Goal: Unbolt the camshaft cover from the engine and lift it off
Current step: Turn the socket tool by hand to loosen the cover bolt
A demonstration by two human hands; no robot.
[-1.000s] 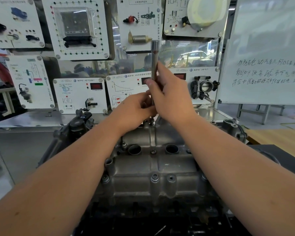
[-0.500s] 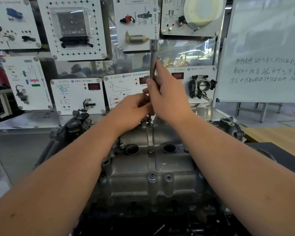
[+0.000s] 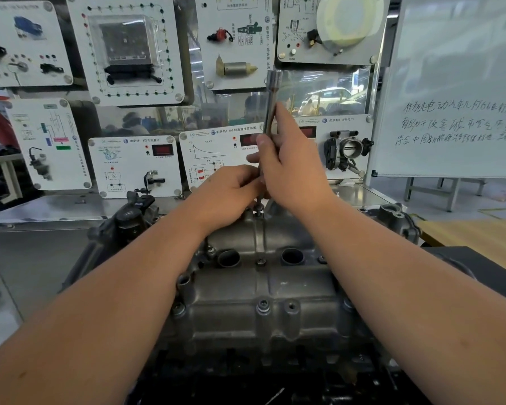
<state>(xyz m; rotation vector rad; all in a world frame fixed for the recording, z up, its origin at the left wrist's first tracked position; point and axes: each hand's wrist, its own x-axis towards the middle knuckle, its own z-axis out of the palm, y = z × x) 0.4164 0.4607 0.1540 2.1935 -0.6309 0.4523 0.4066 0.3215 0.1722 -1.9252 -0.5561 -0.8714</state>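
Observation:
The grey metal camshaft cover [image 3: 260,290] lies on top of the engine in the middle of the head view, with two round holes and several bolts along its ridge. A long chrome socket tool [image 3: 272,97] stands upright over a bolt [image 3: 259,211] at the cover's far edge. My right hand [image 3: 292,171] grips the tool's shaft. My left hand [image 3: 231,194] pinches the tool's lower end just above the bolt. Another bolt [image 3: 263,306] sits near the front edge.
Behind the engine stands a wall of white training panels [image 3: 132,165] with car parts mounted on them. A whiteboard [image 3: 456,92] with handwriting is at the right. A wooden table [image 3: 479,232] lies at the right, and a black part [image 3: 132,217] is at the engine's left.
Both hands stay on the upright tool at the far bolt; my right fingers have shifted slightly on the shaft. The view has drifted a little.

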